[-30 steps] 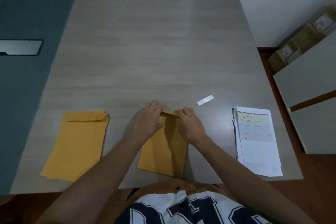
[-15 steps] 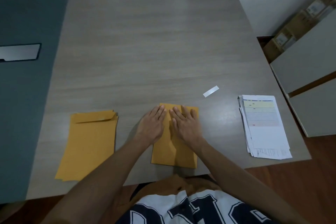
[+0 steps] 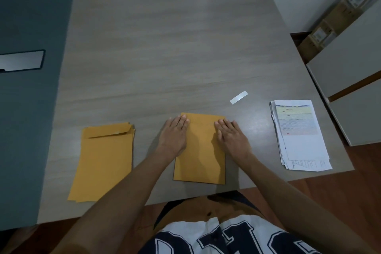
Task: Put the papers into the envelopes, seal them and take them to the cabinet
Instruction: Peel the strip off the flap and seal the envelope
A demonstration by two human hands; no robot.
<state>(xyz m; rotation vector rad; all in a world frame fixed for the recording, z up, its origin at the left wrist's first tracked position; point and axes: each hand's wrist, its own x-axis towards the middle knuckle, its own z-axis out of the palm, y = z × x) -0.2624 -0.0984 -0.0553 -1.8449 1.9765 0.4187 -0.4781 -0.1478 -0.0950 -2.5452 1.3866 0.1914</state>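
**Both palms flat on the middle envelope**

We see the left hand (image 3: 174, 137) lying palm down, fingers straight and close together, its fingertips on the upper left corner of the brown envelope (image 3: 201, 150) while the heel of the hand rests on the wooden table (image 3: 165, 47) just beside the envelope's left edge. The right hand (image 3: 232, 137) mirrors it: flat, fingers loosely side by side, thumb angled inward, covering the upper right part of the envelope and overhanging its right edge. Neither hand grips anything; both press downward.

The envelope lies lengthwise in front of us, near the table's front edge, its flap folded down, with the fold line running just under both sets of fingertips.

To its left, well apart, sits a stack of brown envelopes (image 3: 104, 161), the top flap slightly raised. To the right we find a small white strip (image 3: 238, 97) lying alone, then a stack of printed papers (image 3: 299, 134) near the table's right edge.
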